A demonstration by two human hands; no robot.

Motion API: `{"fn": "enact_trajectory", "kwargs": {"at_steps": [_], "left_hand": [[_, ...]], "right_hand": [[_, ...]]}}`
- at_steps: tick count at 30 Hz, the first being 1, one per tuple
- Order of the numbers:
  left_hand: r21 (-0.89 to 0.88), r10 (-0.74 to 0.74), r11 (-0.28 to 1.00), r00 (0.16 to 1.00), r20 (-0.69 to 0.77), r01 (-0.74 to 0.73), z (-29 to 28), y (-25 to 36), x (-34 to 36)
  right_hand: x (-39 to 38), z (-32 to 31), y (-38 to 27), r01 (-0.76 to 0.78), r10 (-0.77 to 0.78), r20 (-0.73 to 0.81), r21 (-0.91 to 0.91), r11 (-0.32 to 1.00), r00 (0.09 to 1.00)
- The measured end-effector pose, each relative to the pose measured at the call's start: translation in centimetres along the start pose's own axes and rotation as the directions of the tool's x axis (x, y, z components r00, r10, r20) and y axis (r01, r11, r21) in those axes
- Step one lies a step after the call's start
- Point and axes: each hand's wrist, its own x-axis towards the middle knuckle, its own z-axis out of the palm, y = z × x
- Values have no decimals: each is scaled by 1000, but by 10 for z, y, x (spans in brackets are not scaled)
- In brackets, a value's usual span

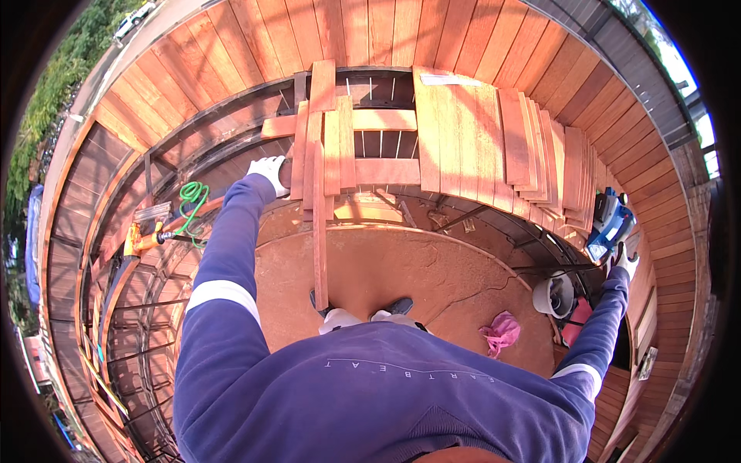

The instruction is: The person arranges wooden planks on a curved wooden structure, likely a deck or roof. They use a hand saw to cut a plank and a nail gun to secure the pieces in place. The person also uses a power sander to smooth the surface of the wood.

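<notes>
My left hand (268, 173), in a white glove, is at the left of a stack of reddish wooden boards (332, 147). Its fingers curl by a small dark brown piece (286, 174) whose kind I cannot make out. Far to the right, my gloved right hand (625, 262) closes at the dark rear end of a blue power tool (612, 225). This tool rests beside a row of overlapping boards (532, 154). One long narrow board (319, 231) points from the stack down toward my feet.
A curved wooden deck on dark metal framing surrounds me. At left lie an orange-yellow power tool (139, 241) and a coiled green hose (193, 202). A grey-white bucket (553, 295) stands at right, with a pink cloth or bag (502, 333) on the brown floor (386, 266).
</notes>
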Motion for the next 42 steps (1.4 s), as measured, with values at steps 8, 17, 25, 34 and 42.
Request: {"fn": "enact_trajectory", "kwargs": {"at_steps": [8, 17, 25, 34, 42], "left_hand": [[68, -91, 993, 996, -5, 91, 5, -4, -9], [48, -65, 997, 998, -19, 66, 6, -8, -5], [65, -109, 991, 992, -63, 113, 0, -6, -35], [40, 62, 997, 997, -44, -61, 1, -14, -16], [-38, 160, 986, 983, -93, -164, -8, -14, -24]], "right_hand": [[80, 33, -41, 322, -224, 533, -97, 942, 816], [105, 95, -18, -767, 132, 756, 636, 83, 641], [-5, -16, -95, -728, 283, 686, 682, 69, 670], [-226, -256, -210, -572, 42, 590, 759, 310, 806], [-373, -371, -362, -654, -142, 682, 729, 202, 717]]}}
